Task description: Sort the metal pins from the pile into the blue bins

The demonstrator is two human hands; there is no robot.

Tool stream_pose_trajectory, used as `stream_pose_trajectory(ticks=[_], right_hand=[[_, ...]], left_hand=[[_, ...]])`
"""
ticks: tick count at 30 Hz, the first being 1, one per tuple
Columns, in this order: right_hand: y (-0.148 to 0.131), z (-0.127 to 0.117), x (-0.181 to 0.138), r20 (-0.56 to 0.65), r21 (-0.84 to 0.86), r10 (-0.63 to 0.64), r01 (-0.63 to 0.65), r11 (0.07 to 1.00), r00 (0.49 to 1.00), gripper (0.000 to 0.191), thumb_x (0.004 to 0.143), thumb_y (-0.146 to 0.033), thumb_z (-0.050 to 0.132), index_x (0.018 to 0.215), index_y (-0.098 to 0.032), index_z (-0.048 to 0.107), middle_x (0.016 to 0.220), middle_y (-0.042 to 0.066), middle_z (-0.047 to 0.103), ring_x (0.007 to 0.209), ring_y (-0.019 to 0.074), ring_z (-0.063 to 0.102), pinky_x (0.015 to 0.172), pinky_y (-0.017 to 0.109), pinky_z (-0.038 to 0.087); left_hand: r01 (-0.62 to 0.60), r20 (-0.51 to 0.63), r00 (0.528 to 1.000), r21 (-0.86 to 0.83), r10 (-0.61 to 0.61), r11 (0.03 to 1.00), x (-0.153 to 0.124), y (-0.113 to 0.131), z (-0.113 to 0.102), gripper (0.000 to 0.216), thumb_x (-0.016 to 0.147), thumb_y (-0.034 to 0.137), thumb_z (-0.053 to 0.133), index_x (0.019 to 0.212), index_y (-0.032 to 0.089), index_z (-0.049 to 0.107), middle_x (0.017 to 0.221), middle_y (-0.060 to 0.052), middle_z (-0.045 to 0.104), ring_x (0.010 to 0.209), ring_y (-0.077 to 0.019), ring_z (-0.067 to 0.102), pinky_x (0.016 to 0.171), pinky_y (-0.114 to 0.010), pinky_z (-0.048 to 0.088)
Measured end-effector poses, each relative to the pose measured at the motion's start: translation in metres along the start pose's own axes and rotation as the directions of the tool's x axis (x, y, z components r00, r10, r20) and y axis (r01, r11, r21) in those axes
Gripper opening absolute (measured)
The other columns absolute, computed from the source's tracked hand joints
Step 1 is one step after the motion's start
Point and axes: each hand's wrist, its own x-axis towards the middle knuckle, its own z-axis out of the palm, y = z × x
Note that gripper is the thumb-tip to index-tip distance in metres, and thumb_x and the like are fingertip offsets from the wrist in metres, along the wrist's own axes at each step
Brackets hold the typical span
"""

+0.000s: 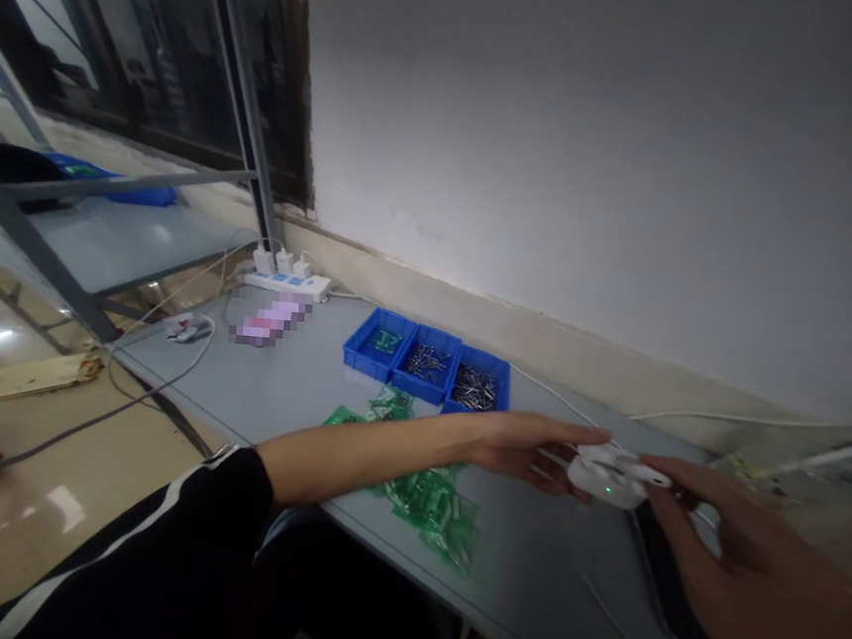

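As your left arm (376, 456) reaches rightward over the surface (530, 577), your left hand (523, 447) grips a white case (595, 483) between thumb and fingers, its green light (608, 491) facing you. Your right hand (753, 577), blurred toward the right edge, pinches a white earbud (655, 476) at the case's right side. Beneath that hand lies a dark flat object (670, 595), partly covered. Left of the case, your arm hides some green packets (415, 493); beyond stand three blue bins (417, 386). Far left, a pink item (269, 321) is pixelated.
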Motion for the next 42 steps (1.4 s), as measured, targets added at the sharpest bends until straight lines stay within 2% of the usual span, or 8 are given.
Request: stream_pose_trajectory(ticks=[3,6,12,21,27,34,37,42], right_hand=[[0.013,0.013,0.005,0.048,-0.14,-0.168,0.173,0.975,0.985,0.035,0.101,-0.054,0.05,0.112,-0.031,0.073,0.107,0.006,0.074,0.098,0.0252,0.071,0.091,0.042,0.054],[0.016,0.015,0.002,0.019,-0.232,-0.23,0.228,0.946,0.973,0.036,0.102,-0.05,0.048,0.119,-0.027,0.071,0.11,0.006,0.074,0.098,0.0273,0.071,0.089,0.042,0.054],[0.016,0.01,-0.005,0.051,-0.186,-0.328,0.332,0.925,0.943,0.028,0.102,-0.04,0.049,0.115,-0.029,0.071,0.108,0.007,0.072,0.094,0.027,0.07,0.088,0.042,0.053],[0.027,0.008,-0.01,0.081,-0.093,-0.186,0.193,0.977,0.979,0.035,0.102,-0.047,0.05,0.125,-0.028,0.068,0.122,0.008,0.066,0.11,0.0299,0.066,0.1,0.047,0.051],[0.023,0.02,-0.013,0.092,-0.141,-0.156,0.168,0.976,0.983,0.058,0.096,-0.065,0.054,0.139,-0.027,0.058,0.133,0.009,0.061,0.111,0.0301,0.066,0.1,0.049,0.055],[0.021,0.036,-0.017,0.137,-0.185,-0.18,0.204,0.961,0.974,0.052,0.101,-0.061,0.047,0.138,-0.027,0.058,0.133,0.01,0.065,0.122,0.0306,0.063,0.109,0.05,0.05],[0.025,0.035,-0.017,0.177,-0.115,-0.084,0.105,0.988,0.981,0.049,0.097,-0.061,0.051,0.131,-0.027,0.063,0.129,0.009,0.068,0.118,0.0316,0.066,0.105,0.05,0.052],[0.026,0.039,-0.022,0.119,0.211,0.304,-0.324,0.922,0.945,0.065,0.079,-0.063,0.073,0.131,-0.024,0.06,0.115,0.009,0.074,0.102,0.0308,0.072,0.087,0.043,0.06]], left_hand=[[-0.005,-0.026,1.0,0.018,0.005,1.0,0.0,0.001,0.002,0.061,0.061,0.065,0.09,0.092,0.015,0.073,0.092,-0.008,0.071,0.079,-0.021,0.066,0.071,-0.03,0.045],[-0.02,-0.042,0.999,0.019,0.02,1.0,-0.001,0.003,0.005,0.06,0.061,0.063,0.09,0.092,0.015,0.073,0.092,-0.006,0.07,0.077,-0.0198,0.067,0.07,-0.029,0.045],[-0.004,-0.073,0.997,-0.004,0.004,1.0,0.001,0.0,0.006,0.052,0.067,0.058,0.09,0.091,0.014,0.073,0.092,-0.006,0.069,0.075,-0.0188,0.067,0.069,-0.03,0.044],[-0.015,-0.043,0.999,-0.025,0.014,1.0,0.004,0.0,0.002,0.044,0.069,0.046,0.091,0.095,0.016,0.074,0.094,-0.007,0.07,0.077,-0.0197,0.07,0.067,-0.029,0.045],[-0.044,-0.09,0.995,-0.021,0.042,0.999,-0.001,0.002,0.004,0.024,0.074,0.028,0.087,0.088,0.015,0.073,0.09,-0.006,0.072,0.074,-0.0157,0.07,0.064,-0.025,0.045],[-0.059,-0.078,0.995,0.033,0.062,0.998,0.002,-0.006,0.002,0.046,0.058,0.044,0.098,0.086,0.015,0.075,0.086,-0.002,0.07,0.069,-0.0115,0.065,0.061,-0.023,0.042],[-0.089,-0.094,0.991,0.05,0.094,0.995,0.001,-0.01,0.004,0.049,0.053,0.046,0.1,0.082,0.014,0.075,0.073,0.002,0.064,0.059,-0.0063,0.055,0.055,-0.021,0.036],[-0.102,-0.115,0.989,-0.09,0.091,0.991,0.003,-0.018,0.014,0.032,0.067,0.03,0.095,0.074,0.012,0.069,0.068,0.001,0.064,0.062,-0.0073,0.059,0.058,-0.02,0.044]])
